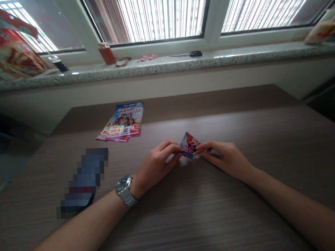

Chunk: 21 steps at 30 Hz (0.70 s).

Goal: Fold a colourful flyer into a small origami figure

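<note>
Between my two hands is a small folded paper [189, 143], blue and red with printing, with one corner pointing up and another pointing down toward me. My left hand [159, 163], with a silver watch [125, 189] on its wrist, pinches the paper's left corner between thumb and fingers. The right corner is pinched by my right hand [226, 158]. Both hands are just above or on the brown wooden table [214, 219]; the exact contact is unclear.
Printed flyers [126, 121] lie stacked at the back left. A pixelated dark object [85, 179] is beside my left forearm. On the stone windowsill [160, 67] are scissors [195, 54], a red box [106, 54], pink pieces [149, 57] and a large red package [13, 50].
</note>
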Each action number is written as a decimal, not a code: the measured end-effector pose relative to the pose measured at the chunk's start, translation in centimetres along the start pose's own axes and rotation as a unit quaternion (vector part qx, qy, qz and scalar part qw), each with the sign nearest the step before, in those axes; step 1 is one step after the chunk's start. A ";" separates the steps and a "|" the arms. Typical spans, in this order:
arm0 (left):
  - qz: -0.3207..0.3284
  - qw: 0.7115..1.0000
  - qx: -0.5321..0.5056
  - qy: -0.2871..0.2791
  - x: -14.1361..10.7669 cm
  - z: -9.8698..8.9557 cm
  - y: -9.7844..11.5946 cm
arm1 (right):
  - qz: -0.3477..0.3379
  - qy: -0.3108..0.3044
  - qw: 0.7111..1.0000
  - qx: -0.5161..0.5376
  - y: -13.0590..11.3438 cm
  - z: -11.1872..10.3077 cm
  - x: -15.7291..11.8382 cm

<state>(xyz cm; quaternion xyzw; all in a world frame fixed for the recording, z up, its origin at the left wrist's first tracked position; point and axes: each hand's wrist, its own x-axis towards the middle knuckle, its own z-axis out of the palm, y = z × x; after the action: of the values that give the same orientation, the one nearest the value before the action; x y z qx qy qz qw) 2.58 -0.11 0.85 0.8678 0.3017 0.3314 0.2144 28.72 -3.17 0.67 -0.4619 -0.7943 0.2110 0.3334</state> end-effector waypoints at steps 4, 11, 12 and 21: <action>-0.020 1.000 -0.010 0.017 0.0 0.2 -0.1 | -0.003 0.008 1.000 0.010 -0.1 -0.1 0.1; -0.056 0.997 -0.032 0.030 -0.1 0.5 -0.3 | 0.065 0.013 0.995 0.079 0.1 0.1 0.2; -0.062 0.997 -0.035 0.030 -0.1 0.5 -0.3 | 0.085 0.016 0.992 0.096 0.1 0.2 0.1; -0.104 0.993 -0.057 0.029 -0.1 0.8 -0.4 | 0.152 0.033 0.963 0.220 0.1 0.7 0.4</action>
<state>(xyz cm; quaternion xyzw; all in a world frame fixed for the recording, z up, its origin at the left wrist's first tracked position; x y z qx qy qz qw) 2.91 -0.03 -0.04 0.8081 0.3772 0.3492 0.2876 28.08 -2.77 0.26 -0.4994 -0.6374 0.4129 0.4170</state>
